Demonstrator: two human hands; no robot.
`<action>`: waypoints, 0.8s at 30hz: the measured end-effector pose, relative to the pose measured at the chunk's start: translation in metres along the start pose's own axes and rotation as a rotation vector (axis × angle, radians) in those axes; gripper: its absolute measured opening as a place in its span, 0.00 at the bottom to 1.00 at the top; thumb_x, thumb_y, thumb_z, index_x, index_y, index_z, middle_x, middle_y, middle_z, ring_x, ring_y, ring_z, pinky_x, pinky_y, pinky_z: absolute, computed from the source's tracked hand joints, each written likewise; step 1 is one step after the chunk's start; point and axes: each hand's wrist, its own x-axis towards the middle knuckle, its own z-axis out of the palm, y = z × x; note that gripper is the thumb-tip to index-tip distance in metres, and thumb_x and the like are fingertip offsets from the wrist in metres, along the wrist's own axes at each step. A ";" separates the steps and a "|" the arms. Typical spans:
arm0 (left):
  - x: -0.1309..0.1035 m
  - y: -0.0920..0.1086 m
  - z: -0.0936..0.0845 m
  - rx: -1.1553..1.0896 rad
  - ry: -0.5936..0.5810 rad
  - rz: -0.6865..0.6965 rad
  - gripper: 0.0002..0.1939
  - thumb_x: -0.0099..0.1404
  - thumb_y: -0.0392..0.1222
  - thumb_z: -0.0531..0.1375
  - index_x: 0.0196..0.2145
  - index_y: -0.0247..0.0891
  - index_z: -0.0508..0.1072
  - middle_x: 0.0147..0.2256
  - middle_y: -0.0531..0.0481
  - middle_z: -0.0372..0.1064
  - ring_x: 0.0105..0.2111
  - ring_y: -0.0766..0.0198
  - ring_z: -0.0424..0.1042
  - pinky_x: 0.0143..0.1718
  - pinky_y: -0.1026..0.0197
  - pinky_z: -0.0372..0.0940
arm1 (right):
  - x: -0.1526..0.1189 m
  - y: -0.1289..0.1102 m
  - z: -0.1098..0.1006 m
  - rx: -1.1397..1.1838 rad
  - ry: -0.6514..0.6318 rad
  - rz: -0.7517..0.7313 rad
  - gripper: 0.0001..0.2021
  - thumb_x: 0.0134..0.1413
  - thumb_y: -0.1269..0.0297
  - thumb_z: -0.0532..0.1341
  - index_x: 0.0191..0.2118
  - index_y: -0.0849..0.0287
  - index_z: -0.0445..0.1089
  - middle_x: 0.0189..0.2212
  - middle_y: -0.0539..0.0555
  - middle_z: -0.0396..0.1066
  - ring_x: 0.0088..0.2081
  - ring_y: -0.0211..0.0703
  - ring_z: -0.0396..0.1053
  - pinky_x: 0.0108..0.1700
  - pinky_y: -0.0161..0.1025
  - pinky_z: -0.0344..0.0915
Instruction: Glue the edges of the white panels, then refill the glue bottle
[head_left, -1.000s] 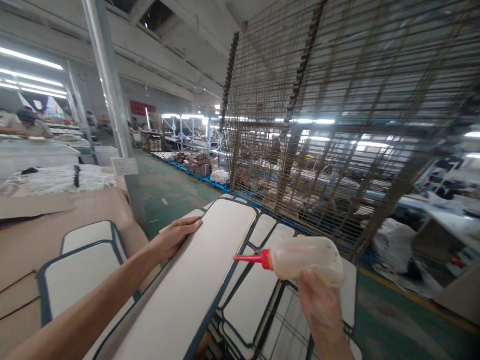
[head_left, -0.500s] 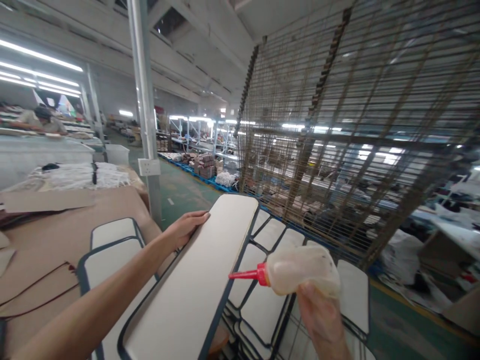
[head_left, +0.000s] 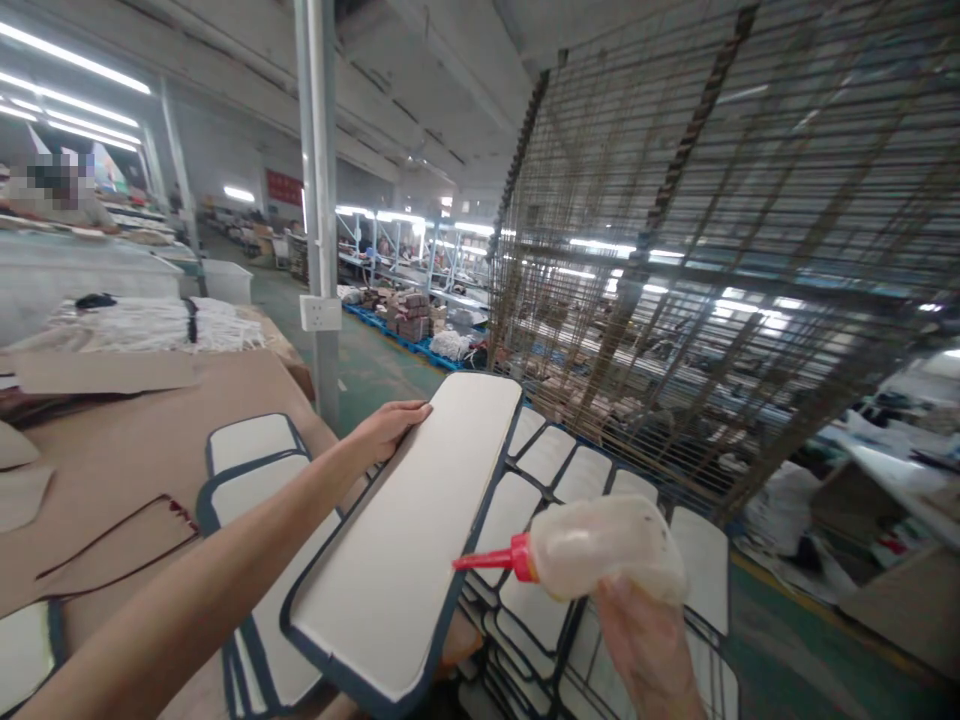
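Panel (head_left: 409, 535) held by left hand (head_left: 386, 428); right hand (head_left: 649, 640) grips glue bottle (head_left: 596, 548).

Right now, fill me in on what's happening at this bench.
A person holds a long white panel with a dark blue edge, the left hand gripping its far left side. The right hand holds a squeeze bottle, its red nozzle pointing at the panel's right edge. More panels lie below on a wire rack and on the brown table to the left. A tall stack of wire shelves stands behind. Another person works in the far left background.
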 end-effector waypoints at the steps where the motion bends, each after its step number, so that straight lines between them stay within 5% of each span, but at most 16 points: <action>1: -0.001 0.000 -0.001 0.010 0.015 0.007 0.09 0.64 0.30 0.55 0.39 0.30 0.75 0.20 0.50 0.75 0.19 0.62 0.72 0.21 0.64 0.67 | 0.006 -0.006 0.005 -0.009 0.020 -0.028 0.27 0.33 0.60 0.72 0.46 0.54 0.71 0.32 0.54 0.76 0.33 0.48 0.73 0.38 0.45 0.71; 8: -0.006 -0.001 -0.006 0.043 0.047 0.041 0.09 0.54 0.32 0.66 0.36 0.30 0.76 0.23 0.46 0.76 0.20 0.60 0.73 0.21 0.61 0.70 | 0.031 -0.022 0.014 -0.024 0.008 -0.109 0.30 0.32 0.59 0.72 0.47 0.55 0.71 0.31 0.54 0.75 0.34 0.49 0.72 0.45 0.52 0.66; 24: -0.009 -0.008 0.008 0.064 0.103 0.036 0.13 0.51 0.34 0.68 0.37 0.32 0.76 0.24 0.46 0.77 0.21 0.57 0.74 0.23 0.59 0.70 | -0.007 -0.015 -0.033 0.004 -0.203 0.042 0.28 0.31 0.61 0.73 0.45 0.56 0.71 0.32 0.55 0.76 0.32 0.50 0.73 0.33 0.44 0.72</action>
